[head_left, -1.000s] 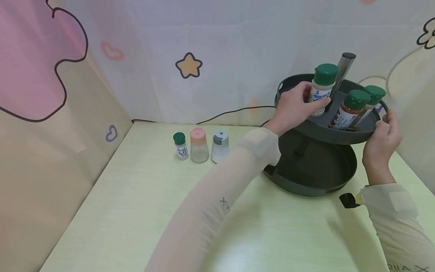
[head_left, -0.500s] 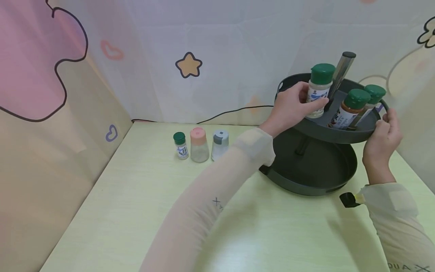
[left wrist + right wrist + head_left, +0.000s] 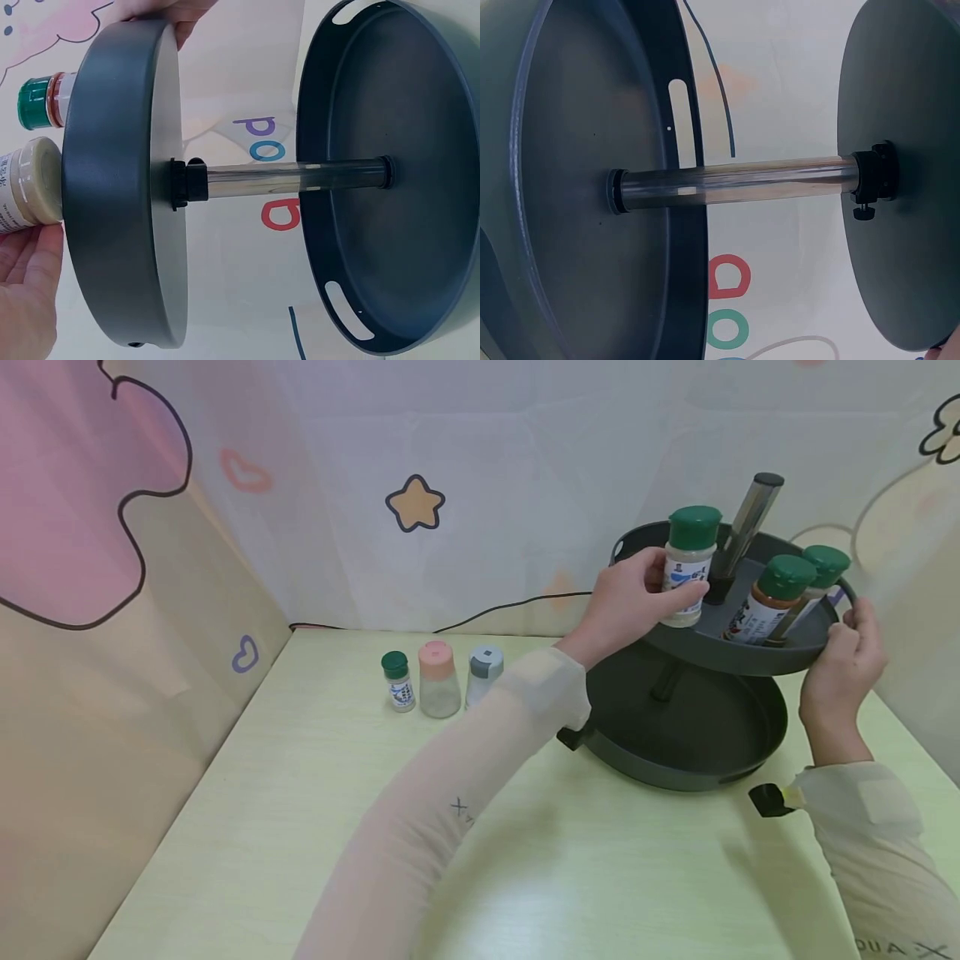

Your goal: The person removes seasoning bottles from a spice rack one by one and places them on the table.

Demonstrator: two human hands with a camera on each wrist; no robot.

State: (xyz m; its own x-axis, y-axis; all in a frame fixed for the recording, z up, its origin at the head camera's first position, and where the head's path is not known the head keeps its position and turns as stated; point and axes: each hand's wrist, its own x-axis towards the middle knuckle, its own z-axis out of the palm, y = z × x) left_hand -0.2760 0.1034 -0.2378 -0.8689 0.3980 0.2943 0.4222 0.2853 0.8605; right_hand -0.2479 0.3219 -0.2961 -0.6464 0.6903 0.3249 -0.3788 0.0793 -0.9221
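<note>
My left hand (image 3: pixel 630 602) grips a green-capped seasoning bottle (image 3: pixel 688 568) between thumb and fingers, at the left side of the upper tray (image 3: pixel 750 658) of a dark two-tier rack. In the left wrist view the bottle's pale base (image 3: pixel 45 180) shows beside the tray wall; whether it touches the tray floor I cannot tell. My right hand (image 3: pixel 843 681) holds the upper tray's rim at the right, fingers curled over it. Inside that tray stand a green-capped bottle with reddish-brown contents (image 3: pixel 768 602) and another green-capped bottle (image 3: pixel 825 568) behind it.
The lower tray (image 3: pixel 697 727) sits on the table (image 3: pixel 300 827), joined to the upper one by a metal pole (image 3: pixel 742 182). Left of the rack stand a small green-capped bottle (image 3: pixel 399 681), a pink-topped shaker (image 3: pixel 439 681) and a grey-topped shaker (image 3: pixel 485 668), partly behind my left sleeve.
My left hand has moved left and slightly down with the seasoning bottle, away from the pole. The right hand stays on the tray rim.
</note>
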